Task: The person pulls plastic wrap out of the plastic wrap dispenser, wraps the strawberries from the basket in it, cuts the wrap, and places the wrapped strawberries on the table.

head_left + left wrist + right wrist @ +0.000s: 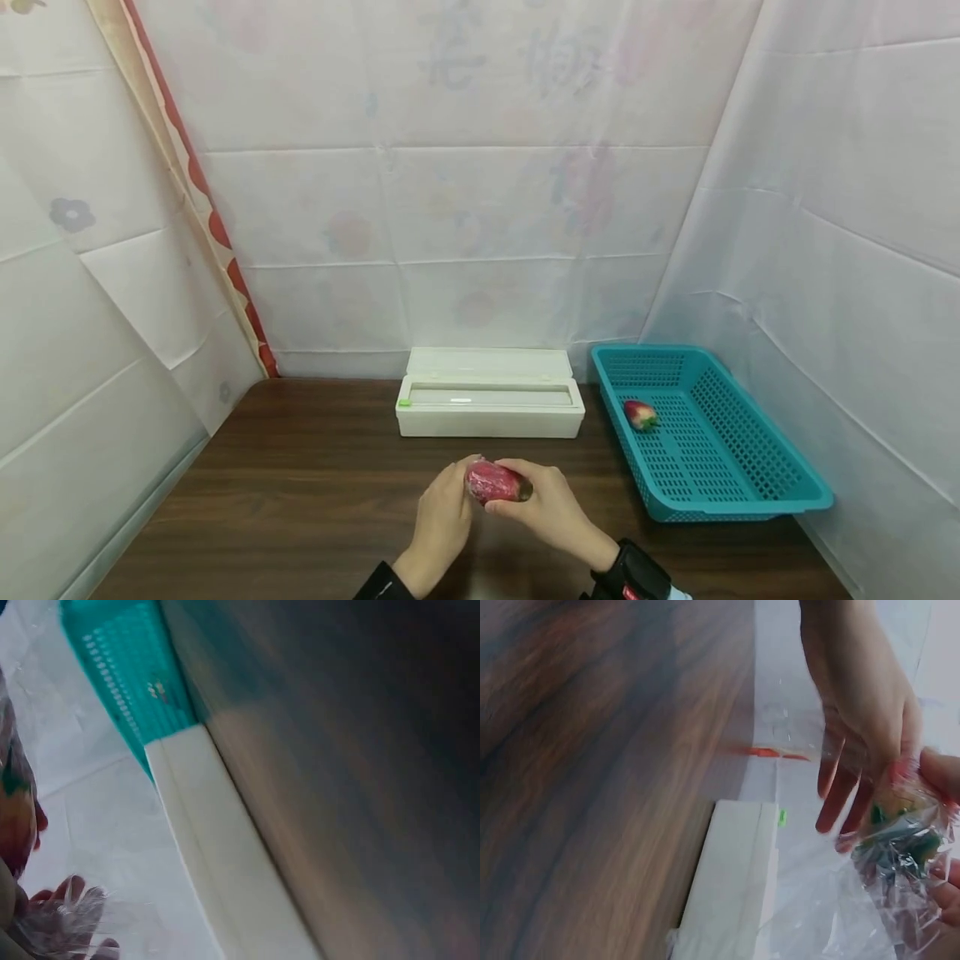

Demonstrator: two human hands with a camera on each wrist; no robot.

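Both hands, left hand [442,517] and right hand [551,508], curl fingers around a half-wrapped red fruit [493,482], while one wrapped fruit [640,414] already lies in the teal basket [738,500] at right.

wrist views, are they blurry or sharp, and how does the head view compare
Left wrist view: motion-smeared, the dark table streaked, the teal basket soft. Right wrist view: table grain blurred, but the left hand and the clear wrap are fairly legible, with glints on the film. Head view: sharp, evenly lit, bent at the edges by a wide lens.
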